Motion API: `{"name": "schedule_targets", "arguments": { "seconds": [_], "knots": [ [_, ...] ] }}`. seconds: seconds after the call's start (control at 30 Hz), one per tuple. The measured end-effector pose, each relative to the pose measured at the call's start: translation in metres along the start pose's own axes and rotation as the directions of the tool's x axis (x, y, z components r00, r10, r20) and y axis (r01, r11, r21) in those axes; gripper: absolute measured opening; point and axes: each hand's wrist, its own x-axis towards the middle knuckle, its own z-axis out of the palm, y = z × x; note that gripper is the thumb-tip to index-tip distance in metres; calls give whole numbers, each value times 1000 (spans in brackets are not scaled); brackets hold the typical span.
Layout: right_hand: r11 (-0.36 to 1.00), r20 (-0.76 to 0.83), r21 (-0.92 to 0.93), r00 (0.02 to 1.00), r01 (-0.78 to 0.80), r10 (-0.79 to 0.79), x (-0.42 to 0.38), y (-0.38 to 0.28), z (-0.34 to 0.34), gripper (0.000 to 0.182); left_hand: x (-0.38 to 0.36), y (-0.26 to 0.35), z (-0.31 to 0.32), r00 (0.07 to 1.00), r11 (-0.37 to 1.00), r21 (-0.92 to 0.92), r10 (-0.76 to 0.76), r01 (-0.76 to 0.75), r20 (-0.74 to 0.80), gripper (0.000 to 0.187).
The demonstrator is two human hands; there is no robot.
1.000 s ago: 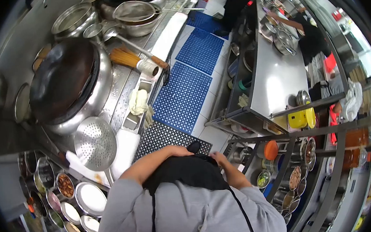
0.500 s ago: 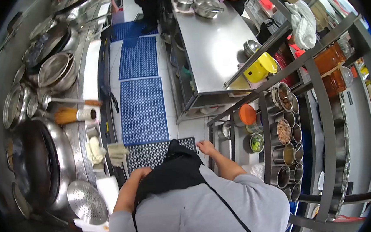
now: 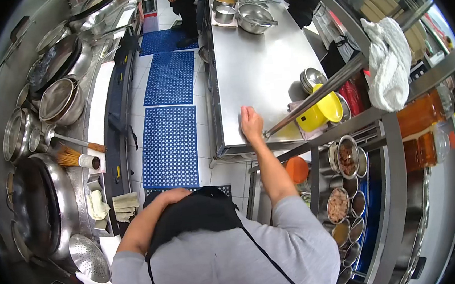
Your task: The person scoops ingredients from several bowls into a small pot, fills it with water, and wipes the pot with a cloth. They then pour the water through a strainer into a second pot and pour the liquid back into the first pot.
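Note:
My right hand (image 3: 251, 123) reaches forward and rests near the front edge of the steel worktable (image 3: 256, 59), fingers curled under, with nothing visible in it. A yellow container (image 3: 318, 112) and a stack of small steel bowls (image 3: 310, 78) stand just to its right. My left hand (image 3: 173, 196) lies on the top of the black apron (image 3: 196, 216) at my waist, fingers spread over the cloth.
Woks (image 3: 37, 202), pots and a strainer (image 3: 88, 257) line the cooking range on the left. Blue floor mats (image 3: 170, 144) run down the aisle. A rack of ingredient tins (image 3: 343, 186) stands at right, a white cloth (image 3: 390, 65) hung above. Other people (image 3: 187, 1) work at the far end.
My right hand left the apron and moved forward onto the steel table's edge. My view turned right, away from the range. My left hand stayed on the apron.

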Motion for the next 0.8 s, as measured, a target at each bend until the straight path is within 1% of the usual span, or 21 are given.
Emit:
{"name": "schedule_targets", "arguments": {
  "seconds": [0.03,0.07,0.1,0.13,0.17,0.2,0.23,0.27,0.33,0.37,0.43,0.53,0.63,0.73,0.8],
  "knots": [
    [994,-41,104,999,-19,23,-2,2,4,40,38,-21,9,991,991,-18,134,-134,30,51],
    [993,-13,111,999,-28,29,-4,1,1,39,66,-42,21,962,964,-43,264,-262,64,50],
    [992,11,119,999,-38,37,-5,1,-3,37,66,-40,25,882,879,84,471,-469,-5,47],
    [991,34,125,998,-49,45,-6,1,-4,36,69,-38,24,952,952,-27,306,-306,9,46],
    [983,23,170,998,-67,64,-7,2,-4,34,56,-13,17,990,983,-131,136,-129,46,45],
    [978,46,194,997,-77,69,-10,3,-6,34,50,5,13,994,973,-224,-33,55,100,43],
    [972,64,219,996,-82,70,-11,4,-9,34,84,-35,6,948,958,-125,276,-258,156,42],
    [965,79,248,994,-88,70,-13,3,-12,35,87,-33,4,973,977,-122,191,-176,131,43],
    [964,104,245,991,-107,83,-24,6,-16,33,88,-29,0,996,992,-124,14,-3,85,46],
    [964,104,243,991,-108,85,-28,2,-23,32,89,-31,-7,999,1000,7,-10,10,31,45],
    [957,97,262,990,-124,102,-37,-2,-31,29,87,-41,-16,996,967,250,-35,55,-82,45],
    [958,-33,285,998,-46,57,-44,-4,-26,26,60,-34,-38,957,936,293,-119,197,-263,43],
    [973,-38,199,991,-116,126,-44,-7,-23,24,71,-78,-62,920,952,231,-103,202,-378,35],
    [980,-86,159,988,-116,131,-43,-12,-19,21,66,-115,-84,872,898,320,-124,301,-474,29],
    [986,-109,137,989,-90,105,-41,-14,-18,20,55,-127,-100,876,895,326,-131,306,-464,27]
  ]
}}
